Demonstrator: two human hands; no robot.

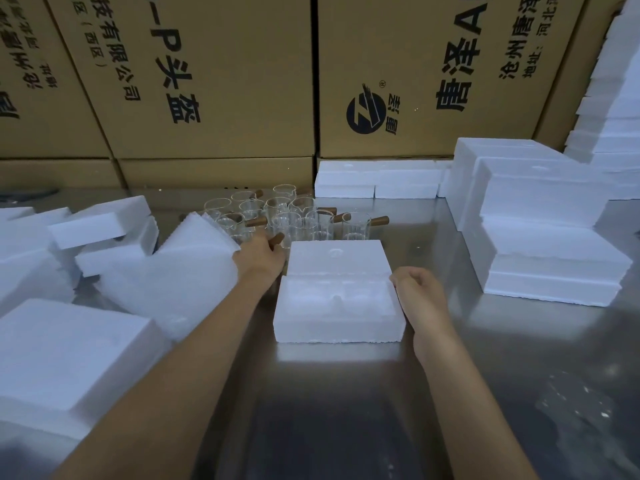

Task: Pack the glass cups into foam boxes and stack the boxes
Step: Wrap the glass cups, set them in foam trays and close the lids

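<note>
An open white foam box lies in the middle of the steel table, its moulded hollow empty. Its lid lies flat just behind it. Several glass cups with brown wooden handles stand in a cluster beyond the lid. My left hand reaches to the cluster's near left side and grips the wooden handle of a glass cup. My right hand rests against the box's right edge, fingers loosely curled, holding nothing.
Closed foam boxes are stacked at the right and along the back. Loose foam pieces and foam sheets pile up on the left. Cardboard cartons wall off the table's far side. A crumpled clear plastic bag lies near right.
</note>
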